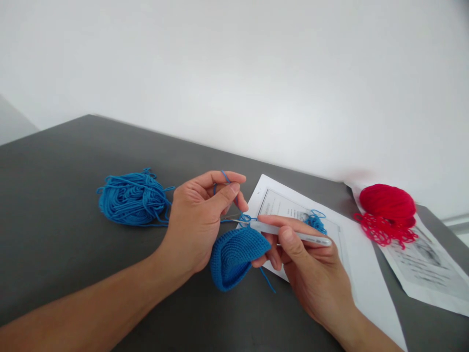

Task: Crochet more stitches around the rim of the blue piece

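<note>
My right hand grips a crochet hook by its pale grey handle, its thin metal tip pointing left. Below the hook hangs a cup-shaped piece of blue crochet, its edge against the right hand's lower fingers; a short yarn tail dangles from it. My left hand has blue yarn looped over its index finger, with thumb and fingers drawn together close to the hook tip. Behind my left wrist, the strand runs to a blue yarn skein on the table. Exactly where the hook meets the stitches is too small to tell.
Printed sheets lie under and beyond my right hand, with a small blue yarn tangle on top. Farther right, a red yarn ball with loose strands rests on a printed packet. The dark grey table meets a white wall behind.
</note>
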`<state>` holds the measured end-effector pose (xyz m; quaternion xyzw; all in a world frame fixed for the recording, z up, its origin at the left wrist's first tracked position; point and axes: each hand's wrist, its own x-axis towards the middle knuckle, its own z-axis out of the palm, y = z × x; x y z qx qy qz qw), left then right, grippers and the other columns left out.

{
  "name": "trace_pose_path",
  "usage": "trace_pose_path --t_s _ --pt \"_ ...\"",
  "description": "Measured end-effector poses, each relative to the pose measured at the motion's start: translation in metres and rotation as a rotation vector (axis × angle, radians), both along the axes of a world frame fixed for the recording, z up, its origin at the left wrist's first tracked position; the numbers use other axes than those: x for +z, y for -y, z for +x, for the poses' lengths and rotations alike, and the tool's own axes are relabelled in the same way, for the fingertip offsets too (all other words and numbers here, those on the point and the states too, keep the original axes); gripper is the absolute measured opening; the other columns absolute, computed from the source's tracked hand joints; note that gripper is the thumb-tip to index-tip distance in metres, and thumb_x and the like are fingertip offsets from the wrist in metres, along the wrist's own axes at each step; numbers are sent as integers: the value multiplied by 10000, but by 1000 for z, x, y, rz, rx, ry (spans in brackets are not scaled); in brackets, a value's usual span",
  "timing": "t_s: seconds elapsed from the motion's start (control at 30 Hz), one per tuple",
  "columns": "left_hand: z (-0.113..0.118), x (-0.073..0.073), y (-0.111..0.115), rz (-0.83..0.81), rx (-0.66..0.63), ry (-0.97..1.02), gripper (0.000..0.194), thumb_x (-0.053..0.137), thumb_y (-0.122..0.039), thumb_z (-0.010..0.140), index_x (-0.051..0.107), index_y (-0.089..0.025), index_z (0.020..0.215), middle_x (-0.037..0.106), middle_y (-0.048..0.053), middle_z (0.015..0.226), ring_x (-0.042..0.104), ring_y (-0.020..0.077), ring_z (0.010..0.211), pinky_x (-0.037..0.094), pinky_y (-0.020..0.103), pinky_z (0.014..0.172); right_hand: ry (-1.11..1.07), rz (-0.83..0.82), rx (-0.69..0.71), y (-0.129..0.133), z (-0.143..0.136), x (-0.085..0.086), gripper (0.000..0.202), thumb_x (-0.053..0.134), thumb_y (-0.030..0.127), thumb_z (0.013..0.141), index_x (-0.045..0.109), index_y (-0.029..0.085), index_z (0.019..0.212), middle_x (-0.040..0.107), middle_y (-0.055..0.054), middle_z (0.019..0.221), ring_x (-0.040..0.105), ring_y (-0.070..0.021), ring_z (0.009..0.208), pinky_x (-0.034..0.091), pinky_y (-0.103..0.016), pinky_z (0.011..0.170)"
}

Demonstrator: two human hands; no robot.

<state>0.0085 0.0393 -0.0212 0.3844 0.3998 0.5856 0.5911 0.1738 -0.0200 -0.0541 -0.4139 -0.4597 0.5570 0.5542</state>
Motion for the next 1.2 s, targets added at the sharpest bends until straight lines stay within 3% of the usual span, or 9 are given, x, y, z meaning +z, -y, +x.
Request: trace_pose_path --t_s 0.37,0.5,0.7,0.8,0.87,1.07,1.2 --pt "-1 4 2 -12 -15 36 108 751 -123 801 782 -147 901 649 -4 549 527 119 556 310 234 532 -16 4 6 -1 -1 2 240 791 466 927 867 271 1046 609 30 613 530 -65 531 679 -272 603" --pt "-2 4 2 -8 -24 27 289 752 -136 833 773 -159 1120 654 -23 552 530 119 564 338 230 554 -9 1 -8 0 -1 4 233 804 467 914 869 273 1026 630 26 627 531 -61 522 663 -246 574" --pt "-4 1 7 79 -74 -174 462 740 -277 915 659 -147 1351 724 -2 690 540 126 612 402 244 586 -28 -69 -73 -3 2 8 278 817 491 891 864 239 999 606 31 575 577 -85 503 656 -265 581" --pt "-4 -1 14 119 -146 -285 687 824 -357 847 564 -162 1452 742 15 873 570 137 666 457 268 614 -54 -96 -135 -8 5 12 316 857 508 842 863 213 956 628 17 561 588 -86 481 620 -230 541" --pt "-2 -2 17 125 -207 -377 804 860 -305 782 514 -182 1497 741 20 971 574 134 669 466 277 610 -66 -112 -160 -10 6 14 326 885 512 807 862 207 919 629 12 528 607 -91 467 589 -203 517" --pt "3 -3 18 -22 -292 -378 864 831 -226 733 463 -161 1511 765 60 1019 741 244 872 581 370 794 -69 -122 -174 -11 8 18 328 877 519 818 862 213 934 657 -1 539 628 -87 470 555 -179 524" --pt "2 -2 17 -152 -397 -221 910 823 -189 763 381 -222 1557 782 -3 797 781 247 750 576 306 660 -73 -113 -153 -9 8 15 319 857 515 843 860 215 951 638 9 542 599 -83 487 573 -192 535"
